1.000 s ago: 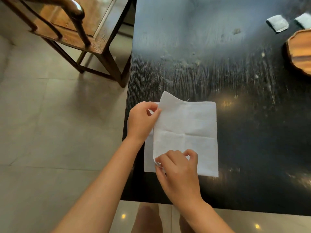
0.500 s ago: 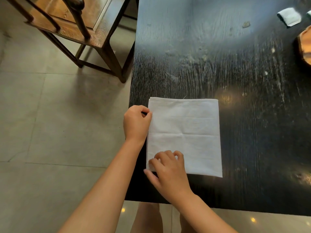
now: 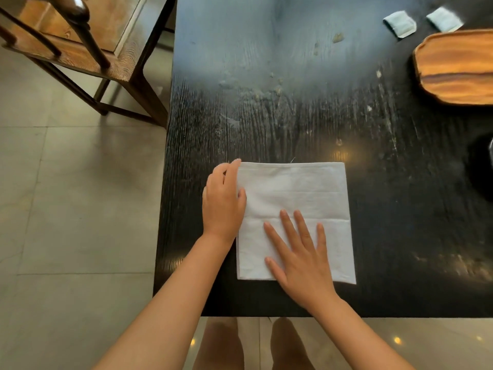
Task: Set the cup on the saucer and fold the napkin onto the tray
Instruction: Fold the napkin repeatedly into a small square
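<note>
A white napkin (image 3: 301, 193) lies folded flat near the front left corner of the black table (image 3: 293, 102). My right hand (image 3: 298, 252) presses flat on its near half with fingers straight and spread. My left hand (image 3: 222, 201) rests along the napkin's left edge, fingers straight, thumb on the cloth. A wooden tray (image 3: 456, 68) sits at the far right of the table, partly cut off by the frame. No cup or saucer can be made out; a dark round shape (image 3: 480, 166) at the right edge is unclear.
Two small pale blue folded cloths (image 3: 400, 24) (image 3: 444, 19) lie beyond the tray. A wooden chair (image 3: 88, 46) stands on the tiled floor left of the table. The table's front edge runs just below the napkin.
The lifted left flap of the napkin has been laid down flat. Both hands went from pinching its edge to lying flat, the right hand spreading onto the cloth.
</note>
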